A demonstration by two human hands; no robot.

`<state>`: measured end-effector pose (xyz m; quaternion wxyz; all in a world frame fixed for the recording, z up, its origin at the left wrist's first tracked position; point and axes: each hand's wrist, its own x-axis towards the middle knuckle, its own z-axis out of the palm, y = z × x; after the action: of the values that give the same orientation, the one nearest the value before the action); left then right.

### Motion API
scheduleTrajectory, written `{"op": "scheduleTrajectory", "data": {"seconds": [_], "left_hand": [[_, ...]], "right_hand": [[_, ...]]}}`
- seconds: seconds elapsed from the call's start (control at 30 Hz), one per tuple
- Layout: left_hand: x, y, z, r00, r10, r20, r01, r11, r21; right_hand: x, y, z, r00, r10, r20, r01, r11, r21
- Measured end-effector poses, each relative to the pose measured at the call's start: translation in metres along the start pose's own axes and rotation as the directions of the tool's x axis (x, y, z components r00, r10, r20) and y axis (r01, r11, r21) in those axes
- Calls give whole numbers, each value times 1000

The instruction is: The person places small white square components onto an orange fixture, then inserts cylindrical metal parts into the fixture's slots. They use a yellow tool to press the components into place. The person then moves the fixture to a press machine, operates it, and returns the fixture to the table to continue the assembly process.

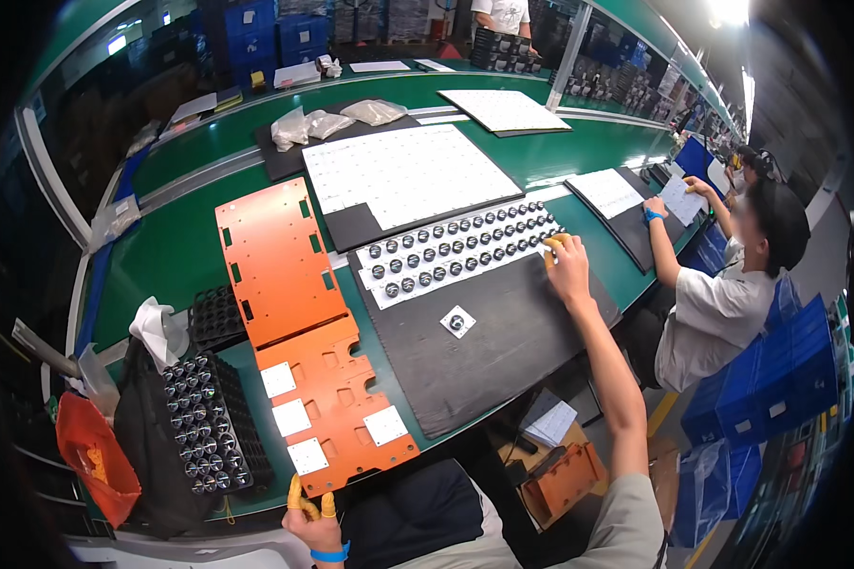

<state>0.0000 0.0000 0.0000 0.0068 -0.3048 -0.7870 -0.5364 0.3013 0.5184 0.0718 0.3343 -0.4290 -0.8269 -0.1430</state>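
Observation:
My right hand (567, 270), with yellow finger covers, reaches to the right end of several rows of black round parts on white square plates (465, 248). Its fingers are closed together at the row's end, and they hide whatever is between them. Nearer to me, one such round part on its white square plate (457, 322) lies alone on the black mat (484, 365). My left hand (313, 522), also in yellow finger covers, is at the near edge of an orange fixture plate (342, 379), fingers apart. Several white square plates (290, 417) lie on that fixture.
A black tray of round parts (204, 427) stands at the left, beside an orange-red bag (95, 460). Beyond the mat lie a large white sheet of squares (403, 171) and clear plastic bags (327, 123). At right, a co-worker (731, 303) handles a white sheet (681, 201).

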Motion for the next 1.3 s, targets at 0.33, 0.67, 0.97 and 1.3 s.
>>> {"op": "scheduleTrajectory", "data": {"seconds": [0.33,0.67,0.97,1.3], "left_hand": [[-2,-2,0,1000,20,1,-20,1000,-11],[-2,4,0,999,45,-1,-45,999,16],[-4,-2,4,995,88,-40,-86,996,34],[-4,-4,5,995,83,-60,-81,996,42]], "right_hand": [[-36,-163,-59,961,-244,129,177,904,389],[-37,-140,-48,950,-161,269,58,934,353],[-49,-57,-50,955,143,259,-229,912,340],[-50,-61,-30,991,85,101,-108,960,260]]}}
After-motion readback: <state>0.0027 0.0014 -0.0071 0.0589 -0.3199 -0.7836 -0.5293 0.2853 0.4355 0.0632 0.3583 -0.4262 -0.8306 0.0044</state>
